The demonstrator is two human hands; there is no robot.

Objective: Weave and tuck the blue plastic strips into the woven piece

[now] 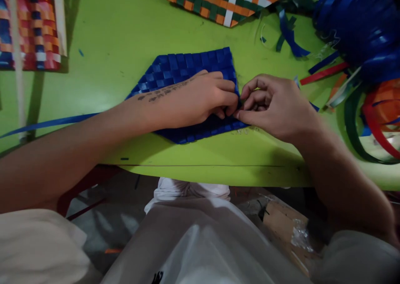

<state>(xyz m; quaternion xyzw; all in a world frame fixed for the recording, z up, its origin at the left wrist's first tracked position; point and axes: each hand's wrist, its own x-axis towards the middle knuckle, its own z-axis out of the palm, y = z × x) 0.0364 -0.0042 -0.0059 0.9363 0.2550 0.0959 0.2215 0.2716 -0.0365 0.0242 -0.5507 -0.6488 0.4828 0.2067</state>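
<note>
A blue woven piece of flat plastic strips lies on the green table, its left side tapering to a slant. My left hand rests over its middle, fingers curled down onto the weave near the right edge. Right at that edge, my right hand has thumb and fingertips pinched together, close to the left fingertips. What sits in the right pinch is too small and dark to make out. From under my left forearm a loose blue strip runs out to the left.
An orange, green and white woven piece lies at the back. At the left is a red, orange and blue woven piece with pale sticks. Rolled blue strip and coloured strip scraps crowd the right. The table's front edge is near my lap.
</note>
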